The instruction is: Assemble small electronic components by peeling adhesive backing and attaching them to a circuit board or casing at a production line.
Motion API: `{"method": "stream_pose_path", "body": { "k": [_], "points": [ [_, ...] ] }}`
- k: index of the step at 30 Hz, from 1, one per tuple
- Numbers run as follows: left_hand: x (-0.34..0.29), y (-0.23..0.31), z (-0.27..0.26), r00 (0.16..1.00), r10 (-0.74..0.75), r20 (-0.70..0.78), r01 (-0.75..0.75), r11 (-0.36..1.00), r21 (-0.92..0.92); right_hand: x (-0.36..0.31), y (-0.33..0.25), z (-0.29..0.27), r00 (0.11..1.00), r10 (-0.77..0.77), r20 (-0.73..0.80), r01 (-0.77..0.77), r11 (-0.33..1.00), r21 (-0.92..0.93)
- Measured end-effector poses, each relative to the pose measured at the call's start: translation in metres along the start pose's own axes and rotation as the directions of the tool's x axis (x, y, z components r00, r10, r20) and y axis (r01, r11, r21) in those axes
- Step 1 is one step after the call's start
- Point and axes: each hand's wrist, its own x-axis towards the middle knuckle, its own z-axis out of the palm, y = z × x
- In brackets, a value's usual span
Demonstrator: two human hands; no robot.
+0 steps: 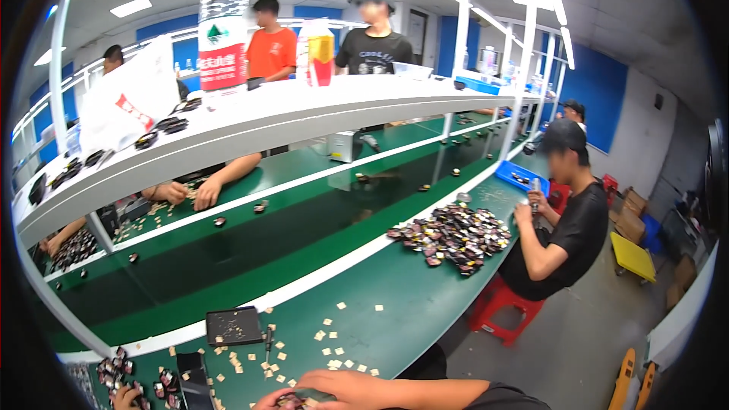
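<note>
My right hand [345, 389] comes in from the lower right, its fingers curled around small black-and-pink parts [292, 402]; the lower edge cuts off much of this grip. At the lower left, my left hand [127, 398] shows only bent fingertips beside a cluster of similar black parts [114, 367]; what they hold is hidden. Between the hands lies a flat, shiny black piece [194, 380]. Beyond it are a shallow black tray [233, 326] with tiny bits in it and a thin dark screwdriver-like tool [269, 342]. Small tan squares [326, 351] are scattered over the green tabletop [402, 319].
A large heap of black parts [456, 235] sits farther right, near a seated co-worker [569, 220] on a red stool [505, 311]. A dark conveyor belt [281, 220] carries scattered parts past the bench. Above runs a white shelf [304, 110] holding a big bottle [222, 30].
</note>
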Motion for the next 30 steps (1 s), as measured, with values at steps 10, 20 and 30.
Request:
{"method": "stream_pose_path", "body": {
  "k": [10,20,30],
  "points": [
    [0.001,0.0,0.008,0.997,-0.049,-0.068,0.042,0.993,-0.109,-0.011,0.021,0.004,0.965,0.241,-0.106,-0.239,0.971,0.03],
    [-0.005,0.015,0.024,0.938,0.175,-0.299,-0.103,0.965,0.243,-0.014,0.049,0.029,0.967,0.212,-0.142,-0.18,0.961,0.212],
    [0.006,-0.004,0.003,0.988,-0.002,-0.152,-0.022,0.987,-0.159,-0.013,0.02,0.016,0.974,0.105,-0.199,-0.067,0.98,0.188]
  ]
}}
